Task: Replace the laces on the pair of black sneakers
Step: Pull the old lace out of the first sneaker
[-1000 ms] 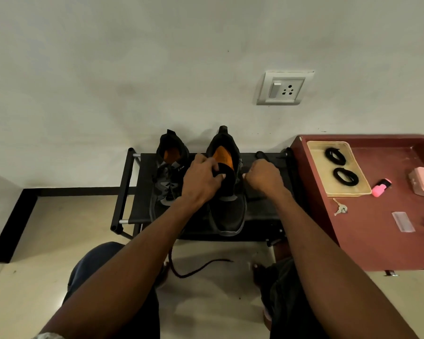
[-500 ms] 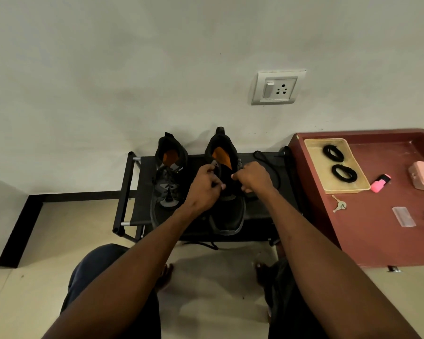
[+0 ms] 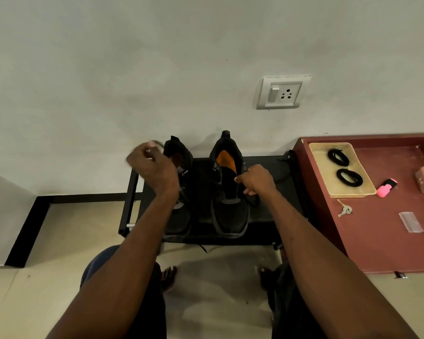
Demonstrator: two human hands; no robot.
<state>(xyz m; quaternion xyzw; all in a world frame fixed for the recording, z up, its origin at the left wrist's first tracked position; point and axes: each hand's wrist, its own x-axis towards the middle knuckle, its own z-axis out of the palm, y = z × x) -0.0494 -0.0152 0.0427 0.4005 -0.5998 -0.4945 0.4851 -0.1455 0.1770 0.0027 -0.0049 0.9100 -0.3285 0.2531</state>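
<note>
Black sneakers, two in number, stand side by side on a low black rack (image 3: 267,216) against the wall, toes toward the viewer: the left sneaker (image 3: 179,216) is partly covered by the left forearm, and the right sneaker (image 3: 230,204) shows an orange insole and an unlaced tongue. Left hand (image 3: 154,167), raised at 10 o'clock of the pair, is blurred, fingers curled; whether it holds a lace cannot be told. Right hand (image 3: 257,179), fingers curled, pinches the right sneaker's collar edge at 3 o'clock of that shoe. At 3 o'clock of the rack, a red-brown table (image 3: 382,250) bears a tan tray (image 3: 353,192) containing two coiled black laces (image 3: 338,156) (image 3: 349,176), with keys (image 3: 344,209) just beside the tray.
</note>
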